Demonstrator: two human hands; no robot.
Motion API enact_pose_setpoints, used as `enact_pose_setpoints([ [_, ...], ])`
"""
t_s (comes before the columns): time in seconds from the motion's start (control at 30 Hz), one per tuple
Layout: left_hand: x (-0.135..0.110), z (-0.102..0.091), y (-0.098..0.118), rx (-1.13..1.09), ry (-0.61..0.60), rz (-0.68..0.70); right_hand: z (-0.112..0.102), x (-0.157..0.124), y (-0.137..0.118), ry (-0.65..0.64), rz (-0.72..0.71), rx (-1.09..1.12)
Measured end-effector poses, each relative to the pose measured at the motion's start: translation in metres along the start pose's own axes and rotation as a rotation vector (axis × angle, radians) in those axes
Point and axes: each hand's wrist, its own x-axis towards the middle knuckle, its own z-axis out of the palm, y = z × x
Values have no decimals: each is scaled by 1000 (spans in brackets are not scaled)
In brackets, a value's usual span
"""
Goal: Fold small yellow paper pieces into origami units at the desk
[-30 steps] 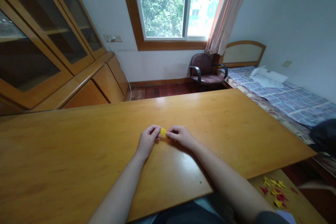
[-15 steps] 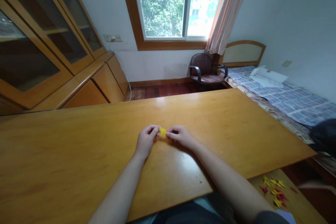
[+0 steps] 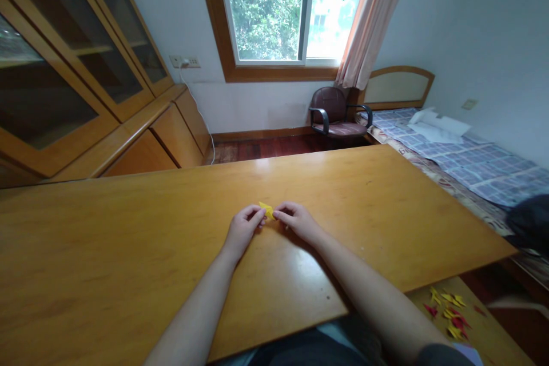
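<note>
A small folded yellow paper piece (image 3: 266, 209) sits between my two hands at the middle of the wooden table (image 3: 128, 229). My left hand (image 3: 242, 230) pinches its left side with curled fingers. My right hand (image 3: 297, 221) pinches its right side. Both hands rest on the tabletop, fingertips almost touching.
Several small yellow and red folded paper pieces (image 3: 448, 309) lie on a lower surface at the bottom right. A bed (image 3: 467, 166) runs along the right, a dark chair (image 3: 338, 114) stands under the window, and glass-door cabinets (image 3: 77, 80) line the left wall.
The yellow paper piece has turned and risen slightly between the fingertips, its point now sticking up to the left. Both hands stay in the same place.
</note>
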Motion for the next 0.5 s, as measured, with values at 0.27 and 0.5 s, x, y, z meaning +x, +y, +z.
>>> enact_pose_setpoints([
  [0.27,1,1,-2,26,-22,14,0,-2,3,-14,-107,22],
  [0.5,1,2,1,33,-20,-1,-2,-2,1,-37,-198,-116],
])
